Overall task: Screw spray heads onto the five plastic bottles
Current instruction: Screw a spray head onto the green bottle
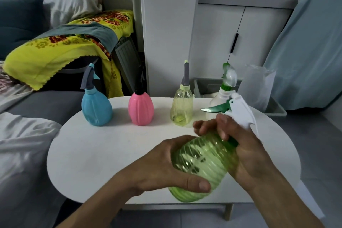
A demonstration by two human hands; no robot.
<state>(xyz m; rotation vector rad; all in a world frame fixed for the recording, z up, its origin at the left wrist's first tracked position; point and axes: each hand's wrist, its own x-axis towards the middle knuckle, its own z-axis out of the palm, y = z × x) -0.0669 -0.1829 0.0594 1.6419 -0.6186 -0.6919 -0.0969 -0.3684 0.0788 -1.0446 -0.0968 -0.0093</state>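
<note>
Both hands grip the tilted green bottle (203,164) and its white spray head (240,111).

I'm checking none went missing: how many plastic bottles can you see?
5. Blue bottle, pink bottle, pale yellow bottle and white bottle stand along the table's far edge; the green ribbed bottle is held in both hands.

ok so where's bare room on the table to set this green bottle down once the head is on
The near left of the white table is bare, from the blue bottle and pink bottle down to the left hand. The back edge is crowded: blue, pink, yellow bottle and white bottle stand in a row. The right hand and green bottle fill the near right.
</note>
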